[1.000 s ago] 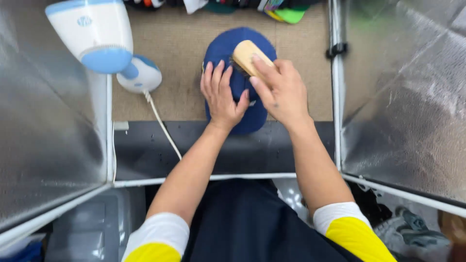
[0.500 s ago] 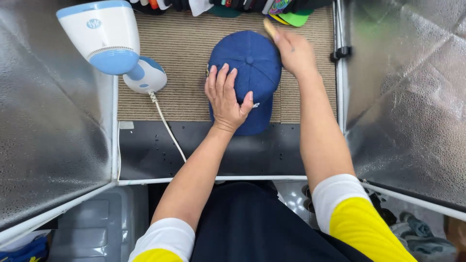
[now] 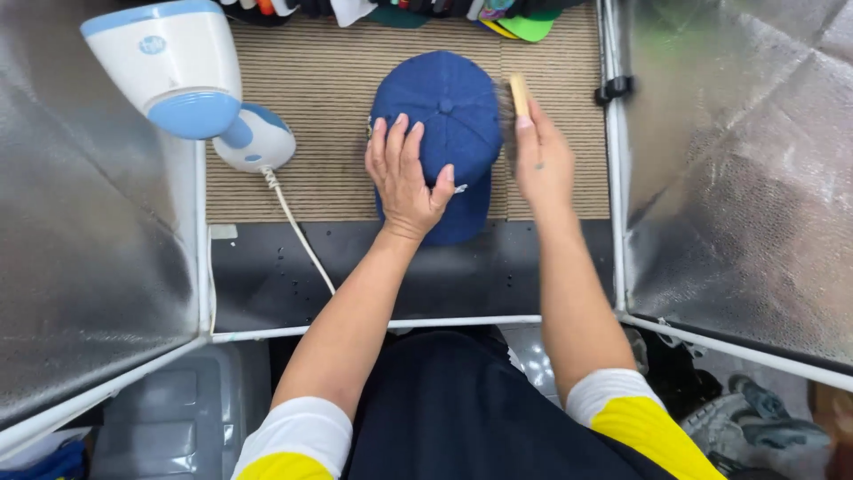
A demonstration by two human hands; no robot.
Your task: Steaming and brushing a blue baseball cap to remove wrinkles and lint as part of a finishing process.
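Between the two silvery reflective panels, on the ribbed beige mat that covers the far part of the table, lies the blue cap. Its crown points away from you and its brim hangs toward you over the dark front strip of the table.

Your left hand lies flat on the near half of the crown, palm down, fingers spread and stretched out, the thumb resting toward the brim; it grips nothing and only presses on the cloth.

Your right hand is at the cap's right edge, its fingers closed around a wooden brush. The brush stands on edge, with its pale back to the right and its bristles turned left against the side of the crown. That hand and the brush are slightly blurred, so you cannot tell exactly how far the bristles press in.

Left of the cap, well apart from it, stands a white and light blue steamer on a rounded base; its white cord trails toward you across the dark strip.

Along the far edge of the mat you see a row of other caps in several colours, only partly in view.
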